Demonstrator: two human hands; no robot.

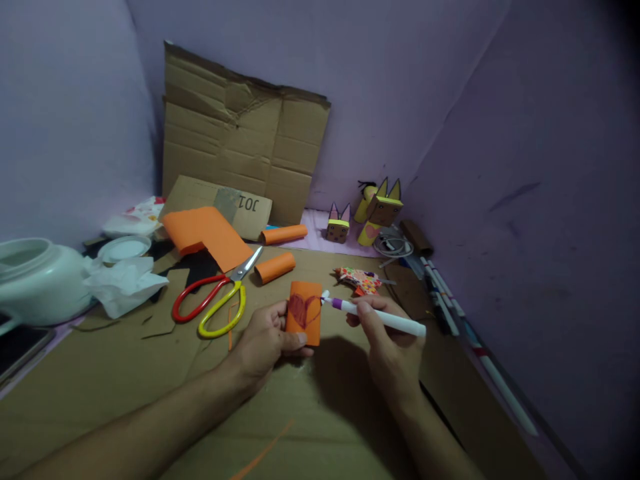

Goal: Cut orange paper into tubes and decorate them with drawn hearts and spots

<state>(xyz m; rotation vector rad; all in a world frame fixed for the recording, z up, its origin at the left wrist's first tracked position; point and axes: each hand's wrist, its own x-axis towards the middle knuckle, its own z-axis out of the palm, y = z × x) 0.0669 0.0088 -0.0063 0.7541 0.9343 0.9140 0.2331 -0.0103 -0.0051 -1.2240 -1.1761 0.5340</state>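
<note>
My left hand grips a small piece of orange paper by its lower left side, thumb in front. On the paper is a drawn heart, its left half filled with dark purple-red and its right half mostly outline. My right hand is closed around a white marker with a purple neck. The marker's tip points at the paper's right edge, by the heart; whether it touches is too small to tell. Red-and-yellow-handled scissors lie left of my left hand. Behind the paper lie two orange paper rolls.
A folded orange sheet, crumpled tissue and a white teapot stand at left. Cardboard animal figures are at the back. A patterned glue gun lies behind my right hand. Markers line the right wall.
</note>
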